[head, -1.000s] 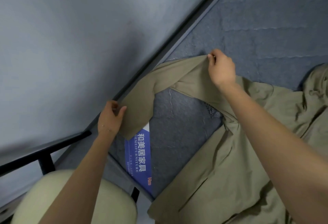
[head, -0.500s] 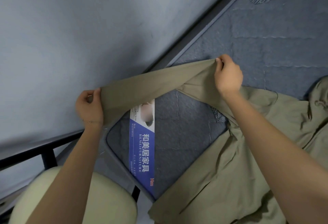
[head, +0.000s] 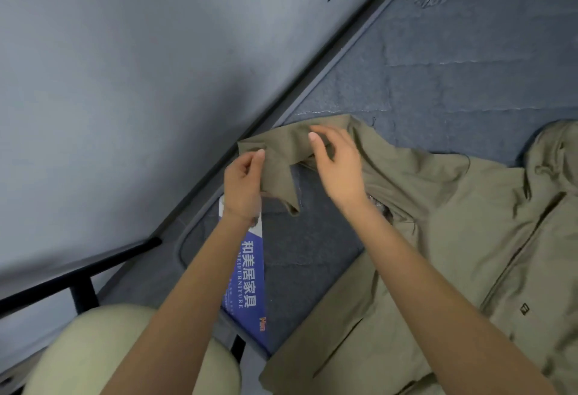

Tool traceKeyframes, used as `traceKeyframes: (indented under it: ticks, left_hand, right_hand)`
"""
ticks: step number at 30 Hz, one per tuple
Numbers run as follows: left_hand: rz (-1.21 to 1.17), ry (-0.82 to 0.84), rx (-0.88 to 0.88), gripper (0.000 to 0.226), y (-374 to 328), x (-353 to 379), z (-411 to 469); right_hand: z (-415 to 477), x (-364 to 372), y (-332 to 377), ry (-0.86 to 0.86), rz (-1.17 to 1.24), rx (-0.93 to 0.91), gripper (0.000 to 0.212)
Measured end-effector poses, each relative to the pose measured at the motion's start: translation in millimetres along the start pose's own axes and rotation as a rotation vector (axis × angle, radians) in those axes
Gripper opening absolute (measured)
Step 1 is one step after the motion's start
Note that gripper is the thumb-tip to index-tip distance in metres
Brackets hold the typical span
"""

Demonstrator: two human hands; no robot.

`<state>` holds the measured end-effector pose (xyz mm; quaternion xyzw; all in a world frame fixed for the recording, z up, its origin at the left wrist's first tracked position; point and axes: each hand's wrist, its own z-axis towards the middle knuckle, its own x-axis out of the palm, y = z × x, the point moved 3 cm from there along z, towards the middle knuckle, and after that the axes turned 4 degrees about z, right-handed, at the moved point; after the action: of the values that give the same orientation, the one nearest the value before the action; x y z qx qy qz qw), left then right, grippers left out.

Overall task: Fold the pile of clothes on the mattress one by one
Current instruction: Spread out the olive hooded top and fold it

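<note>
An olive-green jacket lies spread on the dark blue mattress, front up, filling the right and lower right. Its left sleeve is doubled back on itself near the mattress's left edge, and the cuff end hangs down. My left hand pinches the sleeve at its left fold, thumb against the cloth. Just to the right, my right hand hovers over the sleeve near the shoulder with loosely curved fingers that grip nothing.
A grey wall runs along the mattress's left edge, with a black bed-frame rail below it. A blue and white label lies at the mattress corner. My knee in pale trousers is at the bottom left.
My left hand has carried the sleeve end rightwards, from stretched out over the edge to folded back beside my right hand. My right hand has let go of the sleeve's shoulder end.
</note>
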<state>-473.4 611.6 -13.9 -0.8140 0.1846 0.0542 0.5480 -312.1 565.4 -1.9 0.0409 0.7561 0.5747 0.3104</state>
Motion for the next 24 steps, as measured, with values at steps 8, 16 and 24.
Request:
traceKeyframes:
  ticks: [8, 16, 24]
  left_hand:
    - [-0.145, 0.218, -0.177, 0.027, -15.2, 89.1, -25.6]
    - [0.267, 0.320, 0.150, 0.028, -22.4, 108.8, -31.1]
    - [0.538, 0.366, 0.454, 0.024, -47.0, 116.2, -35.1]
  right_hand:
    - [-44.3, -31.6, -17.7, 0.153, 0.371, 0.203, 0.048]
    - [-63.3, -59.8, -62.8, 0.280, -0.019, 0.111, 0.080]
    - [-60.6, -122.8, -79.2, 0.014, 0.251, 0.202, 0.054]
